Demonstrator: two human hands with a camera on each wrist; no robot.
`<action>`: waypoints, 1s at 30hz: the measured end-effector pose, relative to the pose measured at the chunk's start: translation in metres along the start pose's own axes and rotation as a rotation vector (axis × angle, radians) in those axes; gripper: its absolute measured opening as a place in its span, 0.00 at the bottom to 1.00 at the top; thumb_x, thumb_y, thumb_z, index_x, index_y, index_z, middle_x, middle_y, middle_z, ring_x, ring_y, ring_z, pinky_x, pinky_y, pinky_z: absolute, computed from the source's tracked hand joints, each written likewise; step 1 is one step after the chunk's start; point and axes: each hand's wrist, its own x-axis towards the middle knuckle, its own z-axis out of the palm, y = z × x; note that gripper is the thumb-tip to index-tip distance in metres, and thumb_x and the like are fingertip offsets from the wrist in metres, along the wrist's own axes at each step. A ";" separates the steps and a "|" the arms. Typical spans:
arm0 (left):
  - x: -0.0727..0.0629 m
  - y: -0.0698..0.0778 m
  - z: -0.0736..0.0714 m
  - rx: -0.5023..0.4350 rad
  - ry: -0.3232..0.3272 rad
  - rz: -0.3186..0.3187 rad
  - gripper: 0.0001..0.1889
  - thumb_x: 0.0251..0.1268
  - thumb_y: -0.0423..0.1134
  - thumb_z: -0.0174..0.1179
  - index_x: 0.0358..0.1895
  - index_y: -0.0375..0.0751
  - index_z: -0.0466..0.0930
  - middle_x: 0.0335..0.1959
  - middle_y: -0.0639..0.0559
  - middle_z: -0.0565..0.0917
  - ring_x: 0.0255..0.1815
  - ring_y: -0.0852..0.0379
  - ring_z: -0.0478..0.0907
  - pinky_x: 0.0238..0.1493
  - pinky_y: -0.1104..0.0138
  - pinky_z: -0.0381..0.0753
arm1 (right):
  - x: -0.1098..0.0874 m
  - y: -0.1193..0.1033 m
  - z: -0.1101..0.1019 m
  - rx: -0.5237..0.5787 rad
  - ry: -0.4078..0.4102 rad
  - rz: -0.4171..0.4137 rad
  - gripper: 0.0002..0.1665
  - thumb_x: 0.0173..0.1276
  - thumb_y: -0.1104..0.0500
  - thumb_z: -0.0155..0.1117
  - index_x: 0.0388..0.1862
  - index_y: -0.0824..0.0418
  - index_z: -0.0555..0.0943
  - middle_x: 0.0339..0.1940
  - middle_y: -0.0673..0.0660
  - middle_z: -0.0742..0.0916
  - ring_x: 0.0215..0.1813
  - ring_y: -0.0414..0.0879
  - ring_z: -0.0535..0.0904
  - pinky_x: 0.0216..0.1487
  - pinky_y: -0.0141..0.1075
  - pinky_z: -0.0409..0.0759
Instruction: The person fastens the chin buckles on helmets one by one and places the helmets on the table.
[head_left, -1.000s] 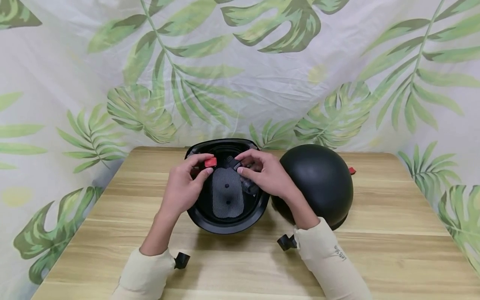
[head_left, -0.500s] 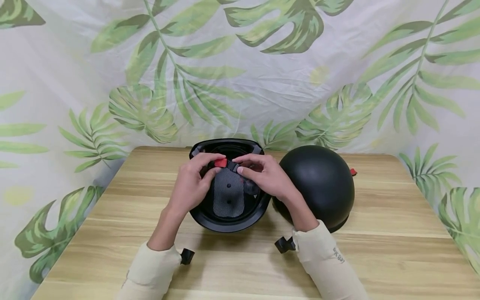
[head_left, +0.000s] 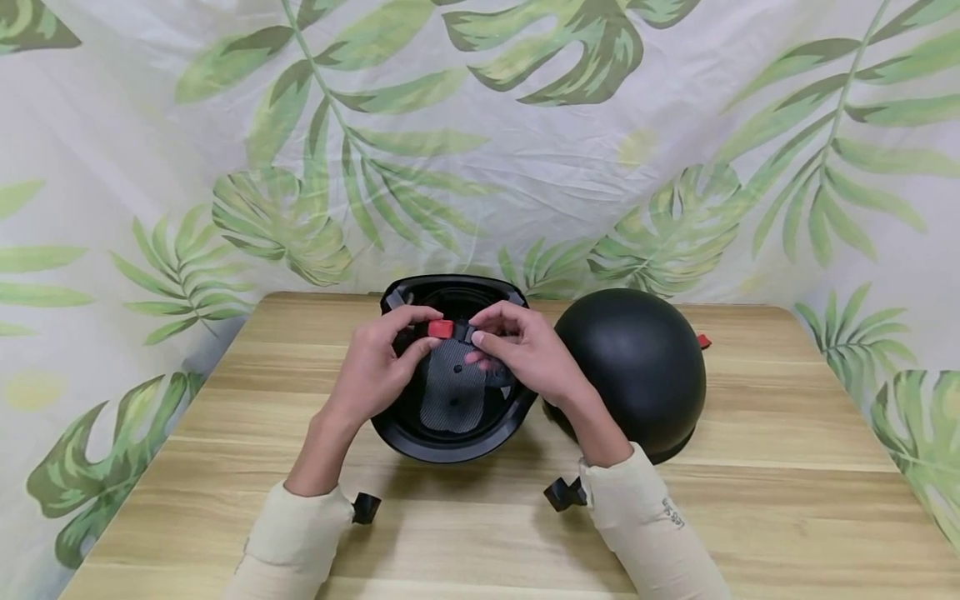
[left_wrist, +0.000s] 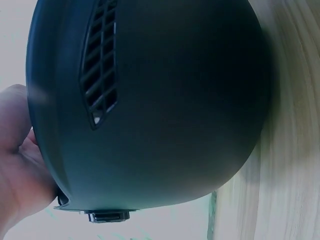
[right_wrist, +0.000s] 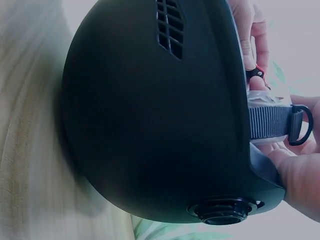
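A black helmet (head_left: 450, 452) lies upside down on the table, its lining facing up. Over its opening my left hand (head_left: 371, 358) pinches the red half of a chin-strap buckle (head_left: 440, 329) between thumb and index finger. From the other side my right hand (head_left: 528, 350) pinches the black half of the buckle (head_left: 463, 332), end to end with the red one. In the right wrist view a grey ribbed strap (right_wrist: 270, 122) with a black loop hangs over the helmet's rim. The helmet's shell (left_wrist: 175, 100) hides most of the left hand's fingers in the left wrist view.
A second black helmet (head_left: 630, 367) stands dome up on the wooden table (head_left: 787, 500), close by the right forearm, with a red tab (head_left: 703, 342) sticking out behind it. A leaf-patterned cloth (head_left: 555, 183) hangs along the table's back edge.
My left hand has moved right with the red buckle half, closing the gap to the black half. The right hand has stayed nearly in place, and its lower fingers now show beneath the strap.
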 end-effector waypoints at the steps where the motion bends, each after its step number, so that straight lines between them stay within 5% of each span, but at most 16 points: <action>1: 0.000 0.000 0.000 0.004 -0.001 0.000 0.16 0.63 0.26 0.74 0.54 0.37 0.87 0.49 0.48 0.90 0.52 0.54 0.86 0.56 0.61 0.83 | 0.000 0.001 0.000 0.001 0.005 -0.004 0.12 0.80 0.66 0.63 0.58 0.69 0.81 0.51 0.68 0.87 0.49 0.66 0.89 0.46 0.37 0.88; 9: 0.000 -0.002 -0.003 0.008 0.001 0.018 0.15 0.63 0.28 0.75 0.53 0.38 0.88 0.48 0.49 0.90 0.50 0.54 0.86 0.54 0.61 0.83 | 0.001 -0.001 0.001 -0.019 0.019 -0.028 0.13 0.80 0.64 0.63 0.60 0.67 0.83 0.53 0.63 0.88 0.44 0.47 0.91 0.47 0.36 0.88; 21: 0.003 -0.003 -0.006 -0.007 -0.007 0.042 0.16 0.59 0.27 0.77 0.51 0.38 0.89 0.46 0.50 0.90 0.49 0.55 0.87 0.53 0.64 0.82 | -0.001 0.001 0.000 -0.184 0.050 -0.110 0.19 0.75 0.61 0.71 0.63 0.61 0.84 0.51 0.59 0.90 0.50 0.58 0.90 0.52 0.36 0.86; 30: 0.001 -0.004 -0.013 -0.026 -0.055 0.007 0.16 0.63 0.29 0.75 0.54 0.37 0.88 0.48 0.49 0.91 0.51 0.55 0.86 0.56 0.65 0.82 | -0.002 0.003 0.007 -0.251 0.111 -0.112 0.16 0.73 0.59 0.74 0.58 0.60 0.86 0.48 0.57 0.90 0.47 0.46 0.90 0.45 0.37 0.87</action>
